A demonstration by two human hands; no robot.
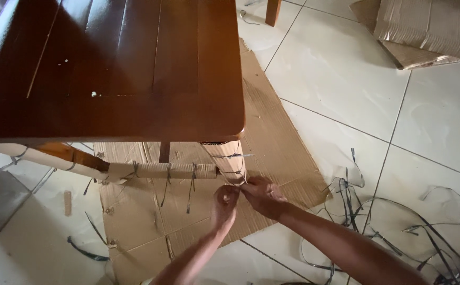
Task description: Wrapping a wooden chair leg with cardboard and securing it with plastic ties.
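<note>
Both hands are meeting low at the cardboard-wrapped table leg [229, 161] — the left hand [223, 205] and the right hand [262, 196] are pinching a thin strap there, fingers narrow, above the flattened cardboard sheet [272, 137] on the floor.

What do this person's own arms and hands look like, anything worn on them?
Both are bare: the left hand and right hand wear no gloves, and no rings, watch or bracelets show. Both forearms are uncovered up to the picture's lower edge, with no sleeves in view.
</note>
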